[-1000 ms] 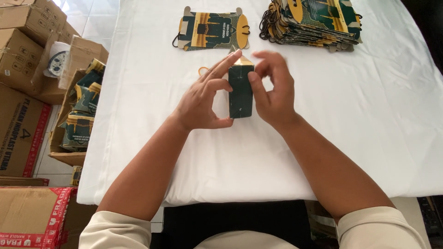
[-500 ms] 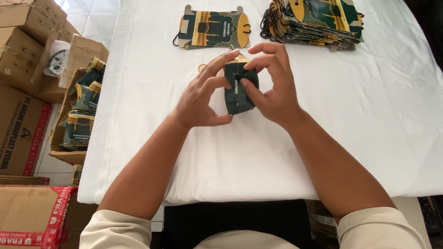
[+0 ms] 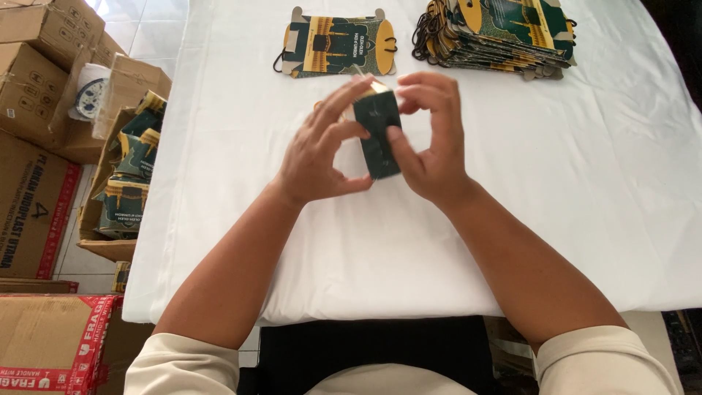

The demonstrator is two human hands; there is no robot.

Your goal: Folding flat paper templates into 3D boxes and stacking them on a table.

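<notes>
Since half a second ago, the small dark-green folded cardboard box [image 3: 379,135] has straightened upright above the white-clothed table [image 3: 512,219], pinched closed between the left hand [image 3: 322,157] and right hand [image 3: 431,143].

A table covered with a white cloth [image 3: 512,219] carries the work. At its far edge a single flat, unfolded green-and-gold paper bag blank [image 3: 336,45] lies just left of a tall stack of the same blanks [image 3: 497,33].
</notes>
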